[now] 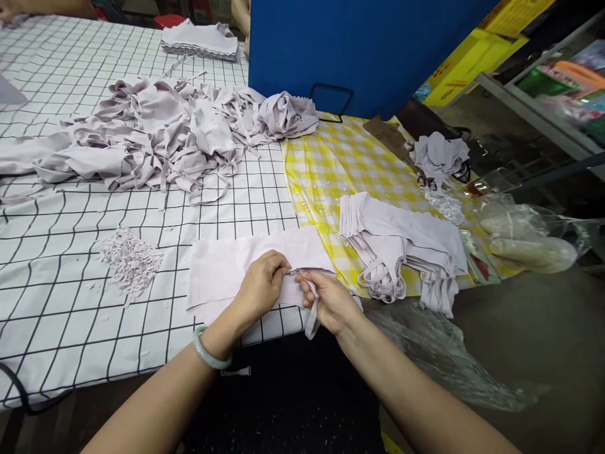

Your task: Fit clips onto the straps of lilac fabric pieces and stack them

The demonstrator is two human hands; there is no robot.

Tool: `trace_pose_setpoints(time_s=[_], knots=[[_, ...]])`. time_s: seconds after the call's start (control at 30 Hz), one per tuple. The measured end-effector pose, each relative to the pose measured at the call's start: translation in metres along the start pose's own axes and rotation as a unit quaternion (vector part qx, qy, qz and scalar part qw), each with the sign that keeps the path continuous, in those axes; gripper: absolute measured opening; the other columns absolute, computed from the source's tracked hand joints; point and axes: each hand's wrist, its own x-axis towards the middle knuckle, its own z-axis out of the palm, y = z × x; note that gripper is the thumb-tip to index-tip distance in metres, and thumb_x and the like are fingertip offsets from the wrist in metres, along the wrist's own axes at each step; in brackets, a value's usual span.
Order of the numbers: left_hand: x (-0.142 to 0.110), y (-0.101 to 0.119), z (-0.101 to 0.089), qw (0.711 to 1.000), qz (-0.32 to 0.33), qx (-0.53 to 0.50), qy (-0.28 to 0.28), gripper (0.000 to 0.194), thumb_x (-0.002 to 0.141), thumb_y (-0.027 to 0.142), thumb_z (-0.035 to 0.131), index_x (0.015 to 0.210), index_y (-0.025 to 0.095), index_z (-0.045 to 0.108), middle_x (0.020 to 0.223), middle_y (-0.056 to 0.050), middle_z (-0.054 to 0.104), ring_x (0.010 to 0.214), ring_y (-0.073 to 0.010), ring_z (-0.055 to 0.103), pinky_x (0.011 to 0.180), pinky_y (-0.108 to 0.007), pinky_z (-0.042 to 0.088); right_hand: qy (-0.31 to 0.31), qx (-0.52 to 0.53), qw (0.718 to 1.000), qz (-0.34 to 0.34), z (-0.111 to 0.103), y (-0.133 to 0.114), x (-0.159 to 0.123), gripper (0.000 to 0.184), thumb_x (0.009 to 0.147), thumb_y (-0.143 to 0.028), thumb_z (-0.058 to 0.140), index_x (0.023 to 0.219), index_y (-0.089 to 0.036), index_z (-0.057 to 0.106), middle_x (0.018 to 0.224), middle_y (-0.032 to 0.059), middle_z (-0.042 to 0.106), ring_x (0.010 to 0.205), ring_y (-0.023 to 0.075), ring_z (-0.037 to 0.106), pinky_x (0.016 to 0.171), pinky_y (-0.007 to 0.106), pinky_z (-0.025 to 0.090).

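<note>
A pale lilac fabric piece lies flat at the table's front edge. My left hand pinches its folded edge near the right end. Close beside it, my right hand grips the same edge between thumb and fingers, and a narrow fabric strap hangs down from that hand. The fingertips of both hands almost meet at the edge; whatever small detail sits between them is too fine to make out. A pale green bangle circles my left wrist.
To the left is a heap of small fabric scraps; behind it lies a tangled pile of lilac pieces. Stacked pieces with straps rest on yellow checked cloth. A blue panel stands behind. Clear plastic hangs lower right.
</note>
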Motion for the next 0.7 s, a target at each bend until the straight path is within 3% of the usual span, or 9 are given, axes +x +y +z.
trace_pose_setpoints(time_s=[0.23,0.43,0.7], knots=[[0.0,0.002,0.001,0.999,-0.03,-0.013,0.008,0.022,0.083,-0.002,0.053,0.082,0.016,0.066,0.089,-0.003,0.068,0.082,-0.015,0.064,0.076,-0.028,0.051,-0.085,-0.099,0.99,-0.055,0.0,0.011,-0.008,0.014,0.068,-0.029,0.065,0.066,-0.015,0.066,0.047,-0.0064,0.05,0.035,0.0049,0.036,0.032,0.019,0.039],[0.001,0.006,-0.001,0.998,-0.048,-0.027,-0.013,0.024,0.082,-0.002,0.052,0.079,0.017,0.066,0.086,-0.002,0.067,0.08,-0.0144,0.063,0.075,-0.028,0.049,-0.08,-0.086,0.992,-0.046,0.006,0.01,-0.001,0.015,0.067,-0.029,0.065,0.063,-0.015,0.064,0.047,-0.0058,0.051,0.035,0.0049,0.038,0.033,0.018,0.037],[0.0,0.003,0.002,0.999,-0.035,-0.022,0.001,0.019,0.085,0.002,0.053,0.083,0.017,0.065,0.089,-0.003,0.068,0.082,-0.0156,0.064,0.076,-0.029,0.051,-0.056,-0.046,0.996,-0.054,0.001,0.004,0.007,0.013,0.065,-0.027,0.068,0.062,-0.014,0.065,0.047,-0.0067,0.047,0.037,0.0042,0.037,0.036,0.017,0.039]])
